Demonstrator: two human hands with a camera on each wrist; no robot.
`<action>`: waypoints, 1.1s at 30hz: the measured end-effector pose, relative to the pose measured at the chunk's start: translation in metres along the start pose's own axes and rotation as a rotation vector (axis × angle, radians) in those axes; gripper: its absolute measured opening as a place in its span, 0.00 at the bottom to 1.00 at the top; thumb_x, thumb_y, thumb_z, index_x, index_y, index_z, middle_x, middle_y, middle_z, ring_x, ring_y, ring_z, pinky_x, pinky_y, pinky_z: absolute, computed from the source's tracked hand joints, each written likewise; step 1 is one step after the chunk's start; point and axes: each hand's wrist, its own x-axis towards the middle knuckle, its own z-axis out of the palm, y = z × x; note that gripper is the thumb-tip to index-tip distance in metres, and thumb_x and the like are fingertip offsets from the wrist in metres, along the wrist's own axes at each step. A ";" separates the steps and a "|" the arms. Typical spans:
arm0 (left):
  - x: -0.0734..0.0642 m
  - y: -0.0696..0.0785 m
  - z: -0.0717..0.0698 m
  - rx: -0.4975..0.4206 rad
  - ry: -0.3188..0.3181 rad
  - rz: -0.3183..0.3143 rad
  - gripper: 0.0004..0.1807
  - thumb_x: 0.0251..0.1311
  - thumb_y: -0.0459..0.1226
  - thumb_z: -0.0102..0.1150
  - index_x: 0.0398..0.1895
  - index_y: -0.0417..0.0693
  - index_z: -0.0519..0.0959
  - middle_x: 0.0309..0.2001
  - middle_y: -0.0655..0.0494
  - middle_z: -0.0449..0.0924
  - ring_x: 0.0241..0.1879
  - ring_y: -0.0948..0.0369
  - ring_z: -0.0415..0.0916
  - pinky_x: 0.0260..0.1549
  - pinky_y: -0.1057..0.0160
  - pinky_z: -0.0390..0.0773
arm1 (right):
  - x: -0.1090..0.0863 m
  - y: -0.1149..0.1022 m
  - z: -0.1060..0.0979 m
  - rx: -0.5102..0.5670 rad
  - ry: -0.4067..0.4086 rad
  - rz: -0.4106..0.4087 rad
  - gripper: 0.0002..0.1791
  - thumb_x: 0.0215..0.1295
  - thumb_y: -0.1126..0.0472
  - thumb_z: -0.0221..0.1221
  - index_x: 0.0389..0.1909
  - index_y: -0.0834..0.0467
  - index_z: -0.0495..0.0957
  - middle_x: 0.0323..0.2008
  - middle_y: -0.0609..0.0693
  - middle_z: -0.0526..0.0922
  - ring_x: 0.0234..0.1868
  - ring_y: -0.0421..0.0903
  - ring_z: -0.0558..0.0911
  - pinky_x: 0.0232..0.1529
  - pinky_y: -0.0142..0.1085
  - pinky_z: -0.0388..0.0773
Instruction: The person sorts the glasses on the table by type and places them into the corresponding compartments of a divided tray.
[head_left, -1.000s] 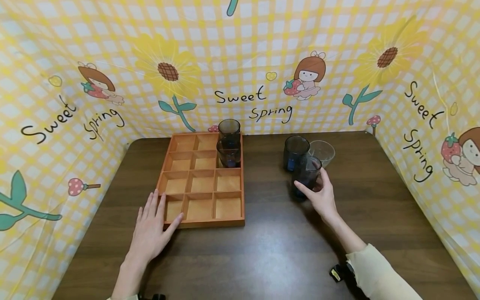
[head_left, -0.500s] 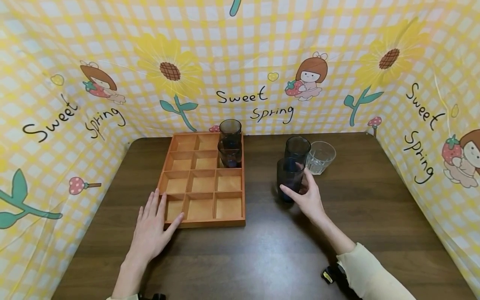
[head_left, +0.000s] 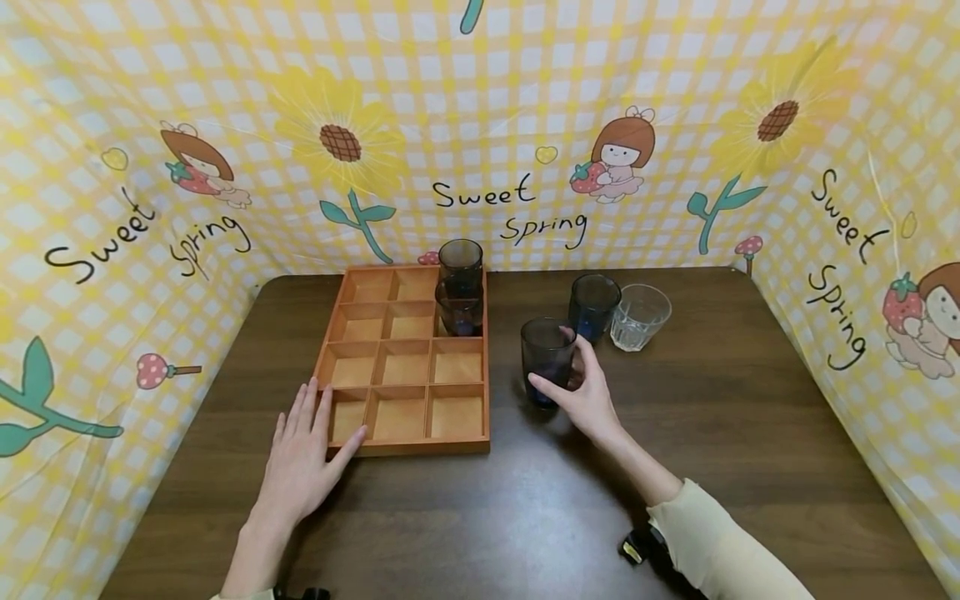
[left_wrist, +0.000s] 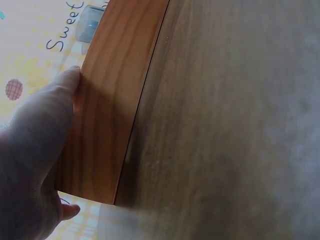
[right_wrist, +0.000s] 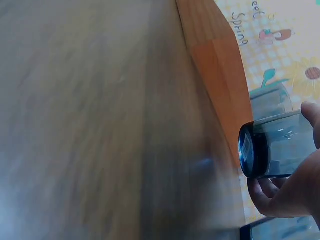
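My right hand (head_left: pixel 588 398) grips a dark blue tinted drinking glass (head_left: pixel 546 358) by its side, thumb on the near face. It stands upright, just right of the divided wooden tray (head_left: pixel 457 443); in the right wrist view the base of this glass (right_wrist: pixel 254 152) is lifted off the table. My left hand (head_left: pixel 300 462) rests at the tray's near left corner, fingers straight along its left side, thumb across the front rim. Two dark glasses occupy the tray's right column: one glass (head_left: pixel 461 262) in the far compartment, another glass (head_left: pixel 459 312) in the one before it.
Behind the right hand stand another dark glass (head_left: pixel 596 304) and, close at its right, a clear faceted glass (head_left: pixel 641 317). A yellow checked cloth (head_left: pixel 480 133) walls the brown table (head_left: pixel 720 400) at the back and both sides.
My right hand has carried the dark glass leftward toward the tray, away from the other dark glass and the clear one. The left hand stays where it was.
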 end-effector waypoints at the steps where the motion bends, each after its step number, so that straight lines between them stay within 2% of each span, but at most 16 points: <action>1: -0.001 0.000 0.000 -0.001 0.000 -0.002 0.49 0.64 0.64 0.48 0.79 0.46 0.46 0.80 0.45 0.36 0.79 0.45 0.38 0.69 0.32 0.48 | 0.000 -0.002 0.002 0.000 -0.008 -0.002 0.43 0.56 0.62 0.69 0.71 0.51 0.60 0.54 0.57 0.81 0.45 0.36 0.82 0.45 0.35 0.81; 4: -0.001 0.000 0.001 -0.002 0.000 0.000 0.49 0.65 0.64 0.48 0.79 0.47 0.45 0.80 0.46 0.34 0.79 0.45 0.38 0.69 0.32 0.48 | 0.002 -0.006 0.009 0.003 -0.032 0.002 0.42 0.57 0.61 0.69 0.71 0.51 0.60 0.54 0.56 0.81 0.46 0.39 0.82 0.45 0.33 0.80; 8: 0.000 -0.001 0.002 -0.001 0.000 0.004 0.49 0.65 0.64 0.48 0.79 0.47 0.46 0.80 0.48 0.33 0.79 0.45 0.38 0.69 0.32 0.49 | 0.006 -0.012 0.016 0.008 -0.048 -0.005 0.42 0.57 0.61 0.70 0.71 0.52 0.61 0.54 0.56 0.80 0.47 0.43 0.82 0.45 0.36 0.81; 14: -0.001 -0.002 0.002 -0.002 -0.007 -0.007 0.50 0.64 0.64 0.48 0.79 0.48 0.45 0.80 0.49 0.32 0.79 0.46 0.36 0.70 0.32 0.47 | 0.013 -0.020 0.027 0.025 -0.056 -0.050 0.42 0.56 0.62 0.70 0.70 0.51 0.61 0.50 0.57 0.82 0.45 0.43 0.83 0.42 0.36 0.82; 22: -0.001 -0.001 0.003 -0.006 -0.002 -0.008 0.49 0.64 0.64 0.48 0.79 0.48 0.45 0.80 0.48 0.34 0.79 0.46 0.37 0.70 0.32 0.48 | 0.022 -0.030 0.043 0.048 -0.087 -0.031 0.40 0.55 0.60 0.70 0.68 0.52 0.62 0.52 0.58 0.81 0.50 0.50 0.83 0.44 0.37 0.82; 26: -0.001 -0.001 0.002 -0.008 -0.009 -0.009 0.49 0.64 0.64 0.48 0.79 0.48 0.45 0.80 0.48 0.33 0.79 0.46 0.37 0.70 0.33 0.47 | 0.024 -0.034 0.051 0.048 -0.090 -0.046 0.40 0.55 0.61 0.70 0.67 0.51 0.62 0.54 0.58 0.80 0.51 0.52 0.83 0.45 0.41 0.83; 30: -0.002 -0.002 0.001 -0.009 -0.010 -0.010 0.49 0.65 0.64 0.47 0.79 0.48 0.44 0.80 0.50 0.31 0.79 0.46 0.35 0.71 0.33 0.45 | 0.029 -0.037 0.060 0.072 -0.104 -0.061 0.40 0.55 0.62 0.70 0.68 0.53 0.61 0.54 0.58 0.79 0.52 0.52 0.83 0.46 0.42 0.83; 33: -0.001 -0.002 0.001 -0.011 -0.005 -0.008 0.49 0.65 0.64 0.47 0.79 0.48 0.45 0.80 0.49 0.32 0.79 0.46 0.36 0.71 0.33 0.45 | 0.033 -0.039 0.067 0.070 -0.110 -0.077 0.40 0.55 0.62 0.70 0.67 0.55 0.61 0.56 0.60 0.78 0.52 0.53 0.83 0.48 0.43 0.83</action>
